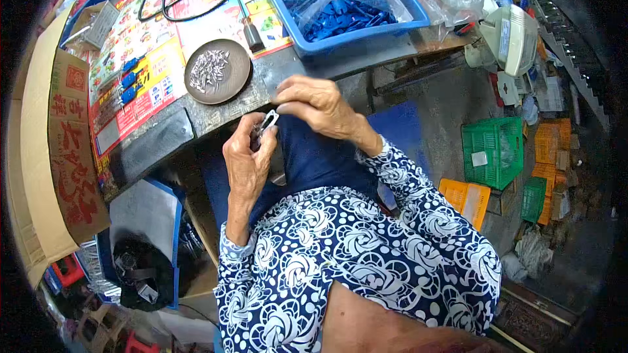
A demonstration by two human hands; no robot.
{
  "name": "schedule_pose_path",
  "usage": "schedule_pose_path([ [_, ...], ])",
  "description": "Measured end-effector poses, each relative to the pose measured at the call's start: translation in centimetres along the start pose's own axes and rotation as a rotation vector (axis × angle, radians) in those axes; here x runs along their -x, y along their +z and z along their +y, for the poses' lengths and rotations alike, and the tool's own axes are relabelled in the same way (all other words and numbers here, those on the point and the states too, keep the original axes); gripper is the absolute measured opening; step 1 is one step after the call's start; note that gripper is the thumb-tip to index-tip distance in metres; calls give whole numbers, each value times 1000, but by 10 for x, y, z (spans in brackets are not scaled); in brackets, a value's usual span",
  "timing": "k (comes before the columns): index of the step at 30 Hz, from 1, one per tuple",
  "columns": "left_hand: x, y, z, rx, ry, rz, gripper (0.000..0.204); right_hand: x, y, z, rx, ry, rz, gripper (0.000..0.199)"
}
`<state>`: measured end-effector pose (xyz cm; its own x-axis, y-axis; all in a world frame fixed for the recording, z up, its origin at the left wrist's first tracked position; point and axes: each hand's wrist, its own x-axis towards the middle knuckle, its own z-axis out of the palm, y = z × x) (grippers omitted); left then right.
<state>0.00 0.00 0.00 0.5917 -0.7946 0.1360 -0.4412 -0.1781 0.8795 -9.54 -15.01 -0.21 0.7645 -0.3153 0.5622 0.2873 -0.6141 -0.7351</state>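
A flat brown cardboard box with red printing [62,150] lies at the left edge of the worktop [157,134], beside colourful printed leaflets [140,59] and a blue plastic crate of clear bags [340,0]. The left hand [247,160] grips a small bent silver metal clip [267,121] above the lap at the worktop's edge. The right hand [317,106] pinches the clip's upper end.

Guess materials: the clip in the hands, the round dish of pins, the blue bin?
Clip, in the left hand with the right hand touching it: likely metal, pale and glinting, thin wire-like outline. Round dish: dull brown, matte; metal or plastic, can't tell. Pins: probably steel, silvery. Blue bin: plastic, uniform colour, moulded rim.
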Motion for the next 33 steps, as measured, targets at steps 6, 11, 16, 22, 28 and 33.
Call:
schedule_pose_path([
  [6,24,11,4,-23,56,23,17,-22,-84,-17,503,147,243,7],
  [11,29,12,-7,-53,123,94,19,-39,-126,48,1108,275,116,15],
  [16,40,9,-16,-118,136,88,19,-35,-121,53,1354,343,-92,32],
  [22,45,6,-13,-104,119,93,19,-31,-131,70,1301,279,-104,32],
  [28,43,7,-17,-64,133,150,19,-36,-132,35,1123,284,-11,29],
  [33,39,-4,-15,-66,129,172,22,-29,-131,18,646,435,40,25],
])
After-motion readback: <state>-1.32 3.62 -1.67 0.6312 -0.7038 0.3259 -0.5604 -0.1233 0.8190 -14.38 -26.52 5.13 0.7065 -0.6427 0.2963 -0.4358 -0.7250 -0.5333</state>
